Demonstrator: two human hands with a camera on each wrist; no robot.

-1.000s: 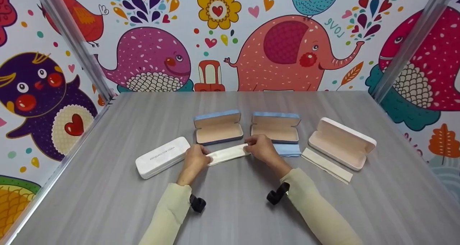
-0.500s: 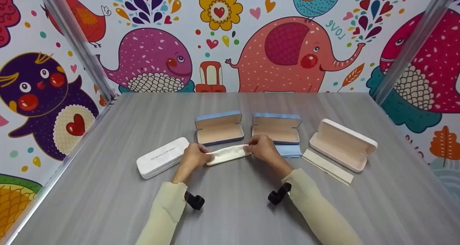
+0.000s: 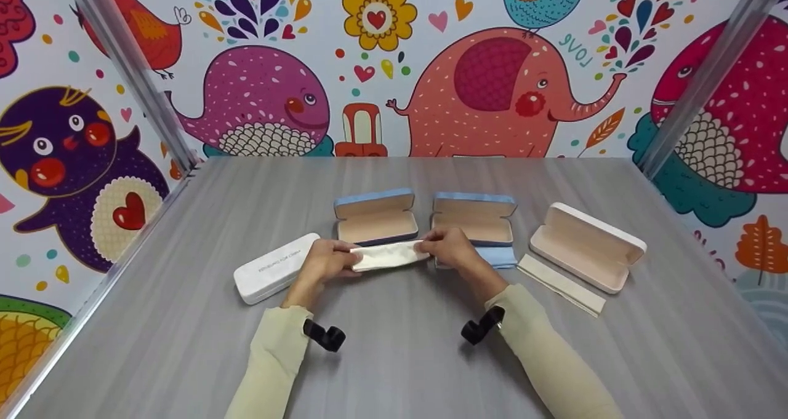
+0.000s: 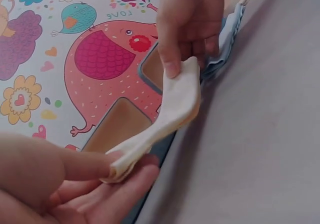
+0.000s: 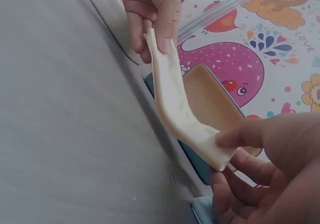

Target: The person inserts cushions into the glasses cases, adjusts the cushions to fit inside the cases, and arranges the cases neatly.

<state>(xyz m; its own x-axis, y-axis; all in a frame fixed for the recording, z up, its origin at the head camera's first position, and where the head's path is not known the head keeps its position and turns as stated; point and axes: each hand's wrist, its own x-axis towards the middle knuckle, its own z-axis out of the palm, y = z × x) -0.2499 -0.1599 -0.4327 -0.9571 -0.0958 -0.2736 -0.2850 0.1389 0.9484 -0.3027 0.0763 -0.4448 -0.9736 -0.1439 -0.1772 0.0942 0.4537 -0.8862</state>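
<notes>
A folded cream cloth (image 3: 389, 256) stretches between my two hands, raised off the table and sagging a little in both wrist views. My left hand (image 3: 326, 260) pinches one end, thumb on top and fingers beneath. The other end is pinched by my right hand (image 3: 451, 247) in the same manner. Just behind the cloth stands an open blue glasses case (image 3: 377, 227) with a tan lining. A second open blue glasses case (image 3: 473, 227) is behind my right hand, which partly hides a folded blue cloth (image 3: 495, 257) in front of that case.
A closed white glasses case (image 3: 274, 270) with printed lettering lies left of my left hand. On the right are an open white glasses case (image 3: 585, 250) and a flat folded cream cloth (image 3: 561, 285). A patterned wall (image 3: 369, 56) closes off the table's back.
The cream cloth, at first flat on the table between my hands, has been lifted and brought slightly back toward the left blue case. My left hand has turned and rises with it.
</notes>
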